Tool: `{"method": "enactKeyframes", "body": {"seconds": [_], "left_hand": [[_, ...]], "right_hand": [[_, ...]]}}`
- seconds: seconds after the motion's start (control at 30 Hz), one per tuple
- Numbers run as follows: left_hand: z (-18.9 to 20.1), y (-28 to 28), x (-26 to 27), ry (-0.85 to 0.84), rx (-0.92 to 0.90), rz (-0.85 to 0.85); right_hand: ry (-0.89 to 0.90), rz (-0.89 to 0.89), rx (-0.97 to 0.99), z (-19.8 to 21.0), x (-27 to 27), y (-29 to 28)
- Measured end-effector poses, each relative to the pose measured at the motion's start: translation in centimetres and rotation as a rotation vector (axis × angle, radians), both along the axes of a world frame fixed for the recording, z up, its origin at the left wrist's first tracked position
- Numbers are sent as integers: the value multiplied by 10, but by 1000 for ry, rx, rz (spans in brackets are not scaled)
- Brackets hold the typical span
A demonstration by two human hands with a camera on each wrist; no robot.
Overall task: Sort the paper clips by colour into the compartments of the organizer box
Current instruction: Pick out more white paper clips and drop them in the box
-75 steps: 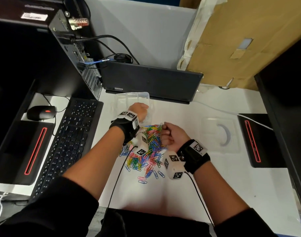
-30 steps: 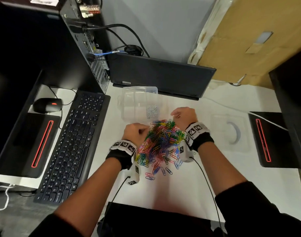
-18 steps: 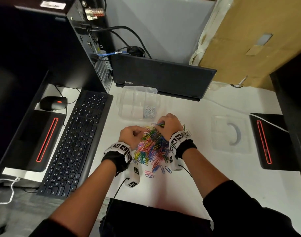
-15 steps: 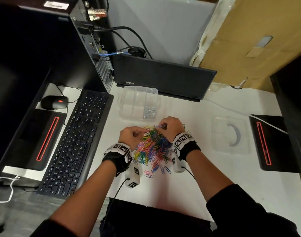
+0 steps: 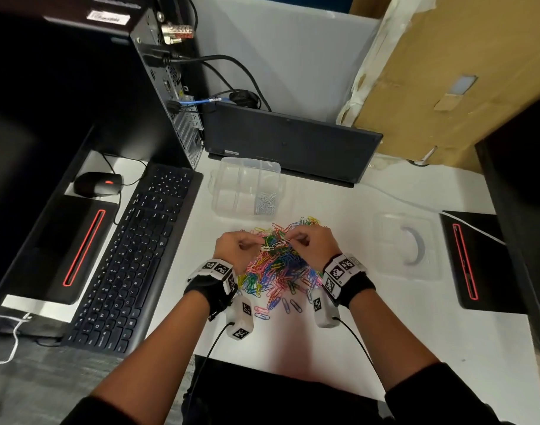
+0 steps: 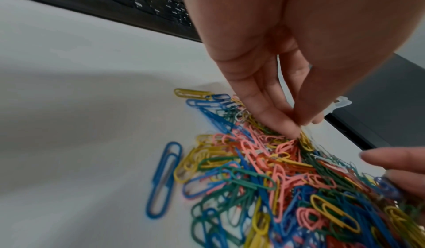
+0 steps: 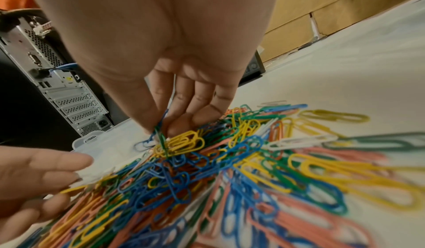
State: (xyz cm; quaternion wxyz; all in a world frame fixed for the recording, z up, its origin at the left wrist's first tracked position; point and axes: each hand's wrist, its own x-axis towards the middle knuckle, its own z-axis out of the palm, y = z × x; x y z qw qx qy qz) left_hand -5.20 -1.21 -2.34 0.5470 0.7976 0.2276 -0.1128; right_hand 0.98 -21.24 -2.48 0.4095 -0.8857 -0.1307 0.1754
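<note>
Paper clips (image 5: pixel 278 268) of mixed colours (blue, green, yellow, pink, orange, white) lie in a tangled heap on the white surface (image 5: pixel 385 332), near the person. The organizer box (image 5: pixel 247 187), clear plastic with several compartments, stands just beyond the heap; its near right compartment holds a small batch of pale or silver clips (image 5: pixel 265 204), and the other compartments look empty.

The right hand (image 5: pixel 313 245) is closed in a pinch at the far edge of the heap: in the right wrist view, thumb and forefinger grip a green clip (image 7: pixel 161 137) together with a blue one (image 7: pixel 147 142) that hangs beside it. The left hand (image 5: pixel 236 250) is also closed in a pinch, fingertips (image 6: pixel 285 130) pressed into the heap at a yellowish clip (image 6: pixel 306 142); whether that clip is actually gripped cannot be told.

Probable faults from here:
- Interlocked clips may rise as a chain, so that a second colour travels with the chosen one into a compartment. The green and blue pair in the right hand suggests this already.
- A thin clip may slip from the fingertips over the gap between heap and box and fall back or scatter.
- The two hands work close together and could snag the same cluster.

To the left lie a keyboard (image 5: pixel 134 259) and mouse (image 5: pixel 98 184); a clear lid (image 5: pixel 406 245) lies to the right.
</note>
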Motion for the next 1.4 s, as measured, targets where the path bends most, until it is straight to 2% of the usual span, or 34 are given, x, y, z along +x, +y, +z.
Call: {"method": "enactKeyframes", "body": {"seconds": [0.17,0.3,0.4,0.57,0.67,0.77,0.83,0.9,0.97,1.03,1.1,1.2,1.23,1.33,1.4], "left_hand": [[0,-1,-2,-11,42,-41],[-2,-4,-4,-5,194,-169],[-1,-7,-4,-14,261,-217],[1,-6,-4,-6,366,-288],[-1,-5,-7,-34,380,-282],[-3,-6,-8,-65,351,-250],[-4,-6,-8,-66,345,-259],[-4,-7,-6,-55,400,-299],[-4,-9,-4,-48,437,-314],[-3,-11,-3,-44,447,-311],[-1,-12,-2,-35,458,-321],[3,-10,-2,-29,455,-324],[4,-9,-1,-36,442,-315],[7,-11,2,-58,335,-249],[8,-14,4,-62,179,-164]], "right_hand": [[-88,-29,-64,-6,1,-4],[-233,99,-242,-6,0,8],[-261,170,-328,-7,-3,21],[-250,177,-297,-7,-4,24],[-162,138,-109,-8,-3,14],[30,-95,140,-2,-4,-3],[244,-250,307,0,-2,-21],[531,-405,607,1,1,-41],[713,-570,860,1,4,-59],[756,-685,977,3,5,-75],[739,-730,1003,6,5,-85],[665,-737,870,8,6,-90],[586,-723,733,5,8,-90],[217,-530,48,-9,9,-90],[111,-486,-131,-12,8,-85]]}}
